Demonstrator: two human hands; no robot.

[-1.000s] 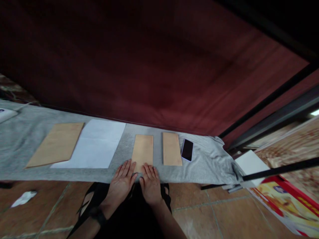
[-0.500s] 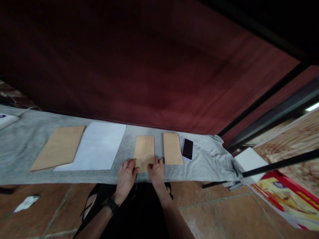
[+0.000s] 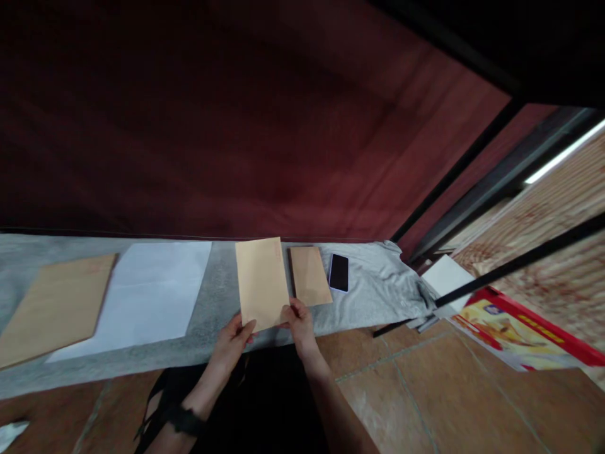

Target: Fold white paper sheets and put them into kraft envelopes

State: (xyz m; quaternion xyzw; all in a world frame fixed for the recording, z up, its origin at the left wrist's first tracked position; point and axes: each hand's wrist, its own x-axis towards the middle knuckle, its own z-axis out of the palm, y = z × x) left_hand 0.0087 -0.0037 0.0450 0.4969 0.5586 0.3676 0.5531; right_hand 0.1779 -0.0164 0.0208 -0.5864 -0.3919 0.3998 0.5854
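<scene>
A tan paper envelope [image 3: 261, 282] with faint red print near its top right corner is held up off the cloth. My left hand [image 3: 233, 339] pinches its lower left corner, thumb on top. At the lower right edge my right hand [image 3: 299, 320] grips it the same way. Just right of it lies a second envelope [image 3: 309, 276], flat on the grey cloth and partly covered at its left side by the raised one. To the left, a white paper sheet [image 3: 161, 293] is partly under a larger stack of tan envelopes [image 3: 59, 302].
A grey cloth [image 3: 378, 284] covers the narrow table. Right of the envelopes lies a phone [image 3: 339, 272], screen dark. A dark red curtain [image 3: 236, 157] hangs behind. Black metal bars [image 3: 460, 170], a white box [image 3: 447, 275] and a red and yellow carton [image 3: 520, 334] are at the right.
Both hands have lifted the envelope from the cloth; it was lying flat between them. The camera view has turned, so the table's things appear shifted left.
</scene>
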